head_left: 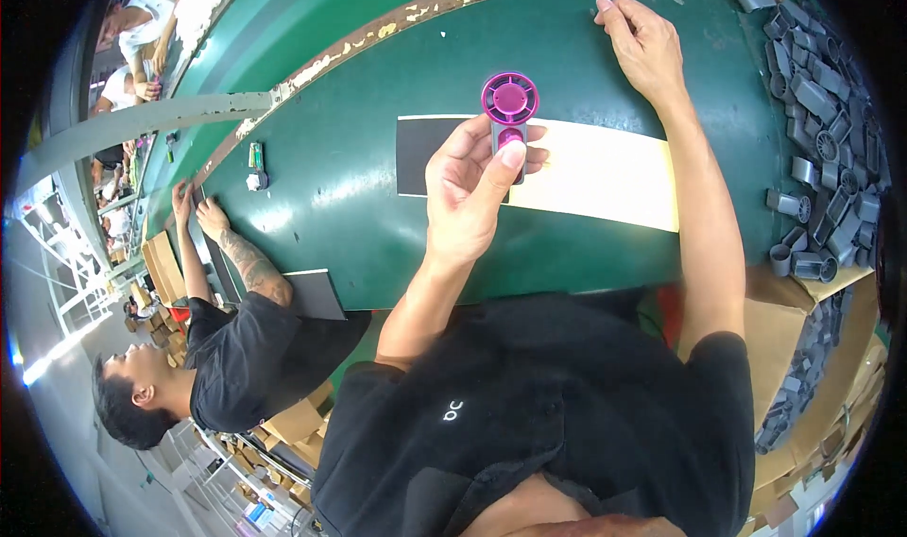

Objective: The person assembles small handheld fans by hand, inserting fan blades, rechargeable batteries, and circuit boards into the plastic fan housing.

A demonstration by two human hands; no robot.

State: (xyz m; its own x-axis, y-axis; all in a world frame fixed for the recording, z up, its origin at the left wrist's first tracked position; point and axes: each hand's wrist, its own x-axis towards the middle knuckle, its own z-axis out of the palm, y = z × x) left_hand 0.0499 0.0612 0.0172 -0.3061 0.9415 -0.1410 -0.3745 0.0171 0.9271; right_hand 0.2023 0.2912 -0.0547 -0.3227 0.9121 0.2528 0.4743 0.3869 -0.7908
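Note:
My left hand is closed around the handle of a small handheld fan, its thumb pressed on the front. The fan has a round magenta head with a spoked grille and a grey handle, held upright over the table. Beneath it lies a flat strip, with a black part on the left and a pale yellow part on the right. Farther off to the right, my right hand rests at the green tabletop with its fingers curled in. Whatever the curled fingers may hold is hidden.
Grey plastic housings are heaped along the table's right side, with more in a cardboard box below. A co-worker in black sits at the left, hands at the table. A small green-and-white object lies left; a metal bar crosses there.

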